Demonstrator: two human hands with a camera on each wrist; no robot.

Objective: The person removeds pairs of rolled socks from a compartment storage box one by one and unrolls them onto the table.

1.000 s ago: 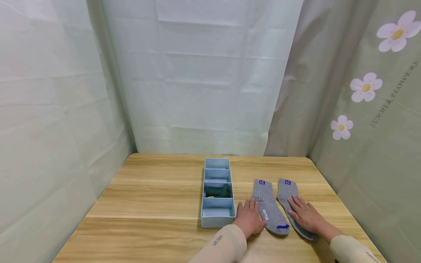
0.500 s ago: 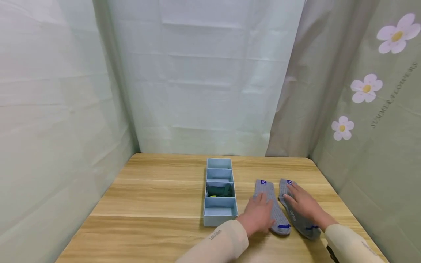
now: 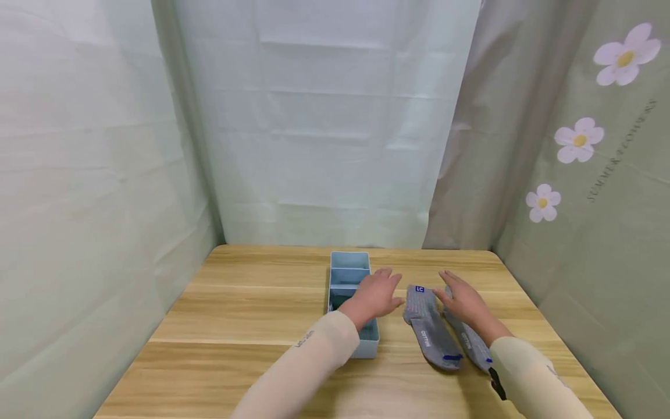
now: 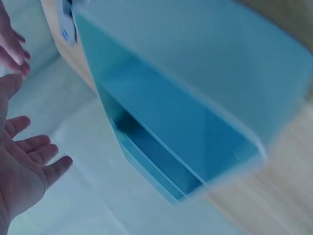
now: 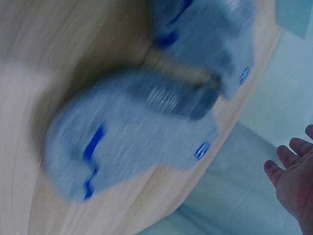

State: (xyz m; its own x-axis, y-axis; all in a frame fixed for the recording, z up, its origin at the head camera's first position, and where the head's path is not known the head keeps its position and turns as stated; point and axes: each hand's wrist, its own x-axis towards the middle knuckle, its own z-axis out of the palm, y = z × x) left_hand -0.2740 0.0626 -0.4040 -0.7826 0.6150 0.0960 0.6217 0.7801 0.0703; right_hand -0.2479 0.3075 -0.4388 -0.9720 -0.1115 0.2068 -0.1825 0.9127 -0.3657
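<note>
Two grey socks lie flat side by side on the table, with blue toe marks and blue labels at the cuffs. The left sock [image 3: 431, 334] shows whole in the head view; the right sock [image 3: 473, 343] is partly covered by my right hand [image 3: 463, 299], raised above its cuff with fingers extended. My left hand [image 3: 374, 295] is in the air over the right side of a light blue divided box [image 3: 365, 350], fingers spread and holding nothing. It hides much of the box, where a bit of dark green cloth [image 3: 339, 301] shows in one compartment.
The wooden table [image 3: 235, 326] extends to the left of the box. Pale curtains [image 3: 324, 145] hang behind it and along both sides, and the right one bears printed flowers [image 3: 542, 203].
Both hands have lifted off the socks. My left hand has moved left and away over the box; the right has shifted slightly left and up. The socks lie about where they were.
</note>
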